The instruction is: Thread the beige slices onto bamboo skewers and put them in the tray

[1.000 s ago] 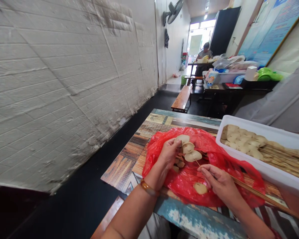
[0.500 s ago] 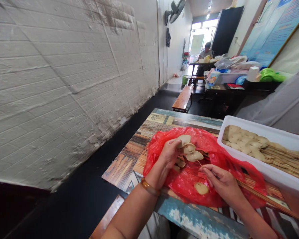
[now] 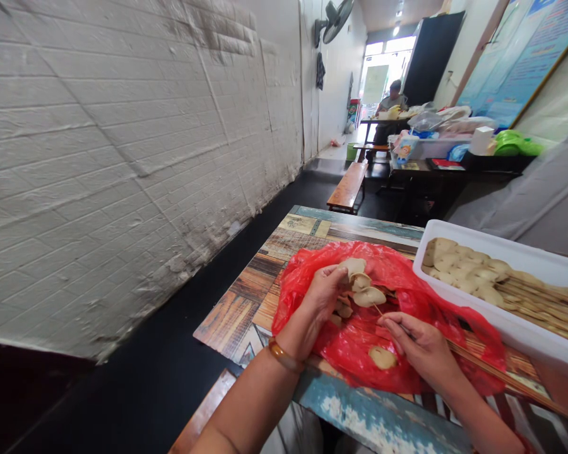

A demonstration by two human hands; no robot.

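My left hand [image 3: 325, 293], with an amber-coloured bangle at the wrist, pinches the edge of a thin, pale beige food slice [image 3: 355, 266] that looks like potato. Two more slices [image 3: 370, 296] hang just below it, threaded on a thin wooden skewer [image 3: 378, 309]. My right hand [image 3: 419, 343] is closed round the skewer's lower end. Both hands are over a red plastic bag [image 3: 360, 362] spread on the table. One loose slice [image 3: 382, 357] lies on the bag, and several others [image 3: 343, 307] sit partly hidden behind my left hand.
At the right, a white tub [image 3: 454, 230] holds many skewered slices. Long bare skewers [image 3: 497, 366] lie beside my right forearm on the patterned table [image 3: 239, 302]. Beyond are a bench [image 3: 349, 186], a cluttered table [image 3: 411, 167] and a seated person [image 3: 394, 98].
The slice in my left fingers has tipped slightly and sits a little lower, nearer the slices on the skewer. My right hand has hardly moved.
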